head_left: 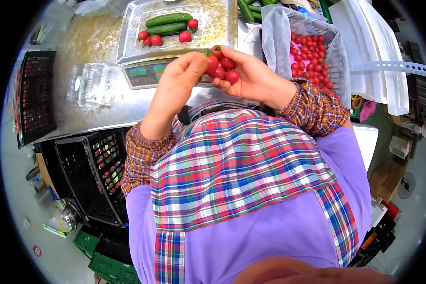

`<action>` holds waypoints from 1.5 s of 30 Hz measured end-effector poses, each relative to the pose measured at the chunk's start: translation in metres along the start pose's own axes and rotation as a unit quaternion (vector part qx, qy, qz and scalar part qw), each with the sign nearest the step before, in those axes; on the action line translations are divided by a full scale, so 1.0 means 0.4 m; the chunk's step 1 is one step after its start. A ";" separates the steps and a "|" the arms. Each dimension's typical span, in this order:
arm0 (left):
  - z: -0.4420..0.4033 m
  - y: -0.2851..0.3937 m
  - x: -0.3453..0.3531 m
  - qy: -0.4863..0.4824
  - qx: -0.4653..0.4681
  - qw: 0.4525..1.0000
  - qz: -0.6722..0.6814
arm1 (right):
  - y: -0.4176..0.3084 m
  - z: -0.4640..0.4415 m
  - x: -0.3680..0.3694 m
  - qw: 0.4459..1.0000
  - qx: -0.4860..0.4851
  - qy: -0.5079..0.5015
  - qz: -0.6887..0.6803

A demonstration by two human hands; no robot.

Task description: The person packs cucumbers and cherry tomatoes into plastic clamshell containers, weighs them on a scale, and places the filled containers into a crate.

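Note:
My right hand point(253, 78) is cupped around several red cherry tomatoes point(227, 64), some with green stems. My left hand point(181, 75) comes in from the left with thumb and fingers closed on a cherry tomato point(212, 65) of this bunch. Just beyond the hands, a clear plastic tray point(175, 45) holds two cucumbers point(167, 19) with several cherry tomatoes at their ends. It rests in a larger clear tray point(123, 47) on a scale point(142, 75) with lit green displays. Part of the scale's front is hidden behind my left hand.
A lined crate point(341, 71) of cherry tomatoes stands at the right, near white foam boxes point(369, 52). More cucumbers point(245, 10) lie at the back. Clear empty containers point(92, 85) sit on the metal table point(123, 111). Black crates point(35, 94) are at the left.

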State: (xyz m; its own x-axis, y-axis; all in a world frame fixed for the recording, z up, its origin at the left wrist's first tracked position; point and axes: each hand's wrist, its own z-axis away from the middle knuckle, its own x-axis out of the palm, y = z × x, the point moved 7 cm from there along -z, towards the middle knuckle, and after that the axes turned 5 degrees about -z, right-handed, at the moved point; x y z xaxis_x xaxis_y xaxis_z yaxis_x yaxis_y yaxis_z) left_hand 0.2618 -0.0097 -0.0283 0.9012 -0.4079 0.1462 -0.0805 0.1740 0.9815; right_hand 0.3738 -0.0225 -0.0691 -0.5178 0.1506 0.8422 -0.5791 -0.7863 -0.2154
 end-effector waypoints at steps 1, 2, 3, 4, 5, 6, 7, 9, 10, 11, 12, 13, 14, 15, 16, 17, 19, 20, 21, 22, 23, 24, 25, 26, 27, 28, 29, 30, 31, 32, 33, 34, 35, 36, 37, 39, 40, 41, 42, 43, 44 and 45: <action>-0.002 -0.019 -0.021 -0.001 -0.017 0.999 0.043 | -0.008 -0.002 -0.005 1.000 0.016 -0.002 0.009; -0.003 -0.031 -0.034 -0.001 -0.034 0.996 0.085 | -0.008 -0.004 -0.005 0.999 0.033 -0.004 0.019; -0.001 -0.028 -0.031 -0.010 -0.037 0.994 0.103 | -0.016 0.004 0.011 0.996 0.006 0.056 0.062; 0.000 -0.029 -0.032 -0.025 -0.051 0.989 0.136 | -0.023 -0.002 0.018 0.995 -0.003 0.039 0.090; 0.001 -0.031 -0.034 -0.040 -0.065 0.983 0.170 | -0.035 -0.009 0.023 0.993 -0.012 0.022 0.119; 0.002 -0.034 -0.036 -0.055 -0.078 0.974 0.204 | -0.045 -0.016 0.030 0.989 -0.021 0.005 0.147; 0.000 -0.044 -0.041 -0.071 -0.096 0.961 0.249 | -0.053 -0.023 0.043 0.987 -0.028 -0.013 0.159; -0.006 -0.032 -0.050 -0.109 -0.095 0.944 0.298 | -0.081 -0.041 0.054 0.975 -0.046 0.000 0.218; -0.006 -0.020 -0.047 -0.127 -0.094 0.933 0.322 | -0.092 -0.044 0.069 0.967 -0.055 0.007 0.248; -0.010 -0.018 -0.080 -0.039 -0.104 0.966 0.233 | -0.110 -0.039 0.094 0.959 -0.070 0.021 0.273; -0.016 -0.003 -0.129 0.036 -0.081 0.976 0.198 | -0.131 -0.066 0.097 0.959 -0.063 -0.029 0.274; -0.029 0.031 -0.167 0.049 -0.035 0.985 0.163 | -0.156 -0.086 0.110 0.949 -0.089 -0.029 0.301; -0.047 0.061 -0.210 0.063 0.011 0.990 0.127 | -0.180 -0.106 0.129 0.937 -0.115 -0.029 0.327; -0.066 0.075 -0.262 0.091 0.031 0.992 0.083 | -0.209 -0.124 0.150 0.909 -0.136 -0.038 0.391; -0.089 0.087 -0.311 0.118 0.051 0.991 0.038 | -0.240 -0.152 0.162 0.887 -0.188 -0.038 0.420; -0.115 0.096 -0.353 0.162 0.062 0.984 -0.030 | -0.269 -0.186 0.174 0.856 -0.214 -0.036 0.469; -0.163 0.125 -0.389 0.201 0.088 0.961 -0.170 | -0.286 -0.203 0.239 0.826 -0.212 -0.045 0.521; -0.187 0.139 -0.405 0.219 0.100 0.941 -0.238 | -0.297 -0.228 0.240 0.796 -0.231 -0.027 0.559; -0.220 0.143 -0.413 0.218 0.138 0.920 -0.296 | -0.316 -0.271 0.228 0.763 -0.250 -0.009 0.596; -0.247 0.135 -0.416 0.217 0.176 0.893 -0.352 | -0.332 -0.313 0.216 0.727 -0.269 0.010 0.631; -0.264 0.126 -0.414 0.218 0.193 0.866 -0.407 | -0.340 -0.347 0.205 0.729 -0.282 0.015 0.623; -0.268 0.124 -0.394 0.220 0.193 0.849 -0.439 | -0.340 -0.357 0.200 0.736 -0.286 0.025 0.613; -0.277 0.120 -0.381 0.221 0.189 0.837 -0.463 | -0.338 -0.351 0.204 0.736 -0.291 0.031 0.611; -0.285 0.109 -0.376 0.222 0.186 0.824 -0.487 | -0.335 -0.343 0.206 0.735 -0.295 0.037 0.609; -0.297 0.086 -0.383 0.239 0.228 0.775 -0.539 | -0.338 -0.346 0.199 0.749 -0.324 0.030 0.577; -0.304 0.075 -0.377 0.241 0.205 0.736 -0.598 | -0.342 -0.353 0.189 0.758 -0.330 0.035 0.561; -0.297 0.074 -0.363 0.252 0.230 0.708 -0.619 | -0.343 -0.361 0.178 0.764 -0.332 0.033 0.552; -0.285 0.075 -0.345 0.263 0.255 0.678 -0.638 | -0.342 -0.361 0.174 0.771 -0.334 0.032 0.542; -0.284 0.073 -0.340 0.270 0.259 0.666 -0.646 | -0.338 -0.357 0.170 0.771 -0.335 0.036 0.541; -0.288 0.072 -0.341 0.275 0.258 0.660 -0.649 | -0.334 -0.351 0.167 0.772 -0.336 0.039 0.538; -0.292 0.071 -0.342 0.280 0.257 0.655 -0.653 | -0.335 -0.351 0.165 0.769 -0.342 0.040 0.538; -0.293 0.072 -0.344 0.285 0.255 0.650 -0.657 | -0.337 -0.352 0.162 0.767 -0.347 0.041 0.538; -0.296 0.071 -0.346 0.285 0.243 0.649 -0.663 | -0.338 -0.355 0.158 0.768 -0.343 0.041 0.539; -0.299 0.070 -0.346 0.277 0.232 0.650 -0.669 | -0.340 -0.357 0.154 0.770 -0.339 0.041 0.539; -0.302 0.070 -0.346 0.269 0.220 0.650 -0.675 | -0.341 -0.358 0.151 0.771 -0.335 0.041 0.540; -0.304 0.073 -0.345 0.250 0.203 0.659 -0.679 | -0.343 -0.355 0.155 0.760 -0.343 0.045 0.550; -0.303 0.074 -0.343 0.239 0.197 0.668 -0.677 | -0.344 -0.354 0.157 0.754 -0.347 0.047 0.555; -0.302 0.074 -0.342 0.228 0.191 0.677 -0.674 | -0.345 -0.356 0.156 0.738 -0.344 0.053 0.578; -0.302 0.073 -0.341 0.217 0.190 0.681 -0.673 | -0.346 -0.355 0.161 0.698 -0.362 0.058 0.615; -0.301 0.070 -0.341 0.206 0.189 0.685 -0.673 | -0.346 -0.356 0.165 0.655 -0.378 0.062 0.651; -0.300 0.068 -0.340 0.194 0.188 0.689 -0.673 | -0.345 -0.354 0.171 0.611 -0.394 0.065 0.684; -0.300 0.071 -0.338 0.187 0.175 0.690 -0.677 | -0.336 -0.338 0.192 0.563 -0.403 0.064 0.718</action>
State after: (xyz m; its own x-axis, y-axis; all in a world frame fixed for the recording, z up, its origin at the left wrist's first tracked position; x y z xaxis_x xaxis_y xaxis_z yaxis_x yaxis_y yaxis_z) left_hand 0.1886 0.1577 -0.0352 0.2929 0.2871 -0.9120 0.9037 -0.3946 0.1660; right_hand 0.3267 0.1760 -0.0421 -0.8280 -0.2117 -0.5193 0.4244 0.3687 -0.8270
